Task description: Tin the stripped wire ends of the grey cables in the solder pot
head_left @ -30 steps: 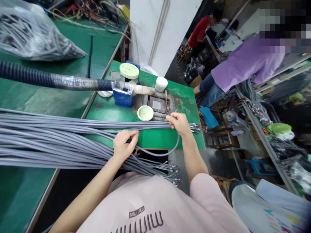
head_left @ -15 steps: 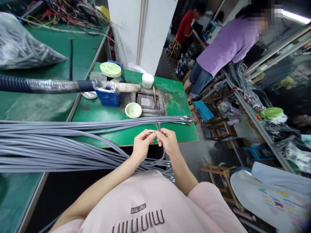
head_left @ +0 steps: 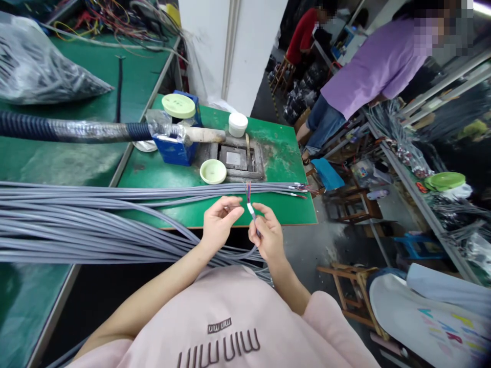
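My right hand point(head_left: 269, 232) is closed around a grey cable point(head_left: 253, 215) just below its end. A white band point(head_left: 250, 208) circles the cable there, and several thin coloured wires point(head_left: 248, 191) stick up out of it. To the left, my left hand point(head_left: 220, 220) pinches with thumb and forefinger on a thin, dark wire point(head_left: 232, 206) that points toward the cable end. Whether this wire joins the cable is too small to tell. Beyond both hands, a bundle of grey cables point(head_left: 164, 191) lies across the green bench, with more cables point(head_left: 115, 232) at the left.
A blue box point(head_left: 174, 152), a hose point(head_left: 80, 131), a pale green bowl point(head_left: 213, 171) and a white tub point(head_left: 238, 124) stand around a square metal pot point(head_left: 233, 157) set in the bench. A person in purple point(head_left: 372, 66) bends at a rack on the right.
My hands have moved apart. My right hand has slid lower on the cable, baring the white band and the upright wires. The whole view has shifted slightly.
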Tool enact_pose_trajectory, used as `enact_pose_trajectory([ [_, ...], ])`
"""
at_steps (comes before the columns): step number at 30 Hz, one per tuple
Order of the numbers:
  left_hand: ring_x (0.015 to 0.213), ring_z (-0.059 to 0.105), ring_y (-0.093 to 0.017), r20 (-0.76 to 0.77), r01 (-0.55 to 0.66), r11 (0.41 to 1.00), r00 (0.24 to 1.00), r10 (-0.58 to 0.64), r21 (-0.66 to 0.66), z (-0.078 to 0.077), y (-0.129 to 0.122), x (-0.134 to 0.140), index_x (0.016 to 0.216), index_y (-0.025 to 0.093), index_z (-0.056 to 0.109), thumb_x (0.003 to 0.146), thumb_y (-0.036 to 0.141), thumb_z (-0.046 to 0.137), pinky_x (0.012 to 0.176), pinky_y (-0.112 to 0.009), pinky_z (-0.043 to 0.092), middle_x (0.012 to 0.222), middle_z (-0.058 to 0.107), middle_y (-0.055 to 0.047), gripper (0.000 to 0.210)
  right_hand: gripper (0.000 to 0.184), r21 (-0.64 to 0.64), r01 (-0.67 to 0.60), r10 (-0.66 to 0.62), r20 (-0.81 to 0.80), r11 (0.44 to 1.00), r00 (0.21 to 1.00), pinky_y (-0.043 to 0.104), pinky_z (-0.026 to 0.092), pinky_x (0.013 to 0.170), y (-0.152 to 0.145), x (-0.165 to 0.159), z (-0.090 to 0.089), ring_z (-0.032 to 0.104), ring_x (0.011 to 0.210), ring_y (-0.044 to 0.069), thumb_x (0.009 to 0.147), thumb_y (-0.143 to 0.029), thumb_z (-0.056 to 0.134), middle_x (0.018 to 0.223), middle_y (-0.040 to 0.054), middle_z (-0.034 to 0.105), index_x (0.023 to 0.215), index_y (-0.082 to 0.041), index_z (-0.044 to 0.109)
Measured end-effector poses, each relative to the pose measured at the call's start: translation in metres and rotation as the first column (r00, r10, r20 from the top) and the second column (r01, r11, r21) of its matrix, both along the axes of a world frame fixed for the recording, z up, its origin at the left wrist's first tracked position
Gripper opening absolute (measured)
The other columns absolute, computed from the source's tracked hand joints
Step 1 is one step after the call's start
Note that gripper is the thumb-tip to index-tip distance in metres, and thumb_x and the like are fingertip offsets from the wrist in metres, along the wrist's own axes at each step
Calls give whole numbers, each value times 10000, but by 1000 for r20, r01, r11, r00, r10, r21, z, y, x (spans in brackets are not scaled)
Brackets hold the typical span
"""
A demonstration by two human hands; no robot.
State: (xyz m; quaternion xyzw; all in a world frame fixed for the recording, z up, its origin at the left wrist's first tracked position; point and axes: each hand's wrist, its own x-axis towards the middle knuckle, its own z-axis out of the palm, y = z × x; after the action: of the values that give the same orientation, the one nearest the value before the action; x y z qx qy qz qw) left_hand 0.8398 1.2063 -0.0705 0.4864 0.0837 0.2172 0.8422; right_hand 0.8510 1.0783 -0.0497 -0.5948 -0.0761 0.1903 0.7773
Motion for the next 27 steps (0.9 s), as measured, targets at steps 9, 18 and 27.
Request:
enact_pose_trajectory([
  [9, 548, 573, -128, -84, 474, 847, 859, -505, -240, -6, -6, -10, 871, 134, 736, 750, 470, 687, 610, -278, 484, 615, 665, -36, 361, 291, -316, -111, 148, 97, 942, 984, 231, 452, 499, -20, 9, 6, 544, 506, 97, 831, -368, 598, 651, -31, 615, 1085, -227, 593],
  [18, 660, 622, -156, -140, 590, 802, 790, -597, -95, -1, -5, -26, 711, 150, 738, 705, 485, 721, 714, -294, 493, 687, 710, -61, 336, 149, -550, 140, 172, 477, 823, 862, 258, 414, 603, -8, 26, 40, 529, 616, 118, 795, -274, 618, 636, -11, 579, 694, -200, 698],
  [27, 602, 555, -129, -130, 554, 827, 816, -563, -101, -13, 7, -34, 837, 143, 753, 763, 461, 682, 615, -254, 444, 694, 704, -79, 334, 176, -209, 159, -84, 329, 965, 941, 241, 224, 440, 8, 42, 28, 315, 430, 60, 753, -318, 700, 462, -56, 382, 631, -193, 716],
])
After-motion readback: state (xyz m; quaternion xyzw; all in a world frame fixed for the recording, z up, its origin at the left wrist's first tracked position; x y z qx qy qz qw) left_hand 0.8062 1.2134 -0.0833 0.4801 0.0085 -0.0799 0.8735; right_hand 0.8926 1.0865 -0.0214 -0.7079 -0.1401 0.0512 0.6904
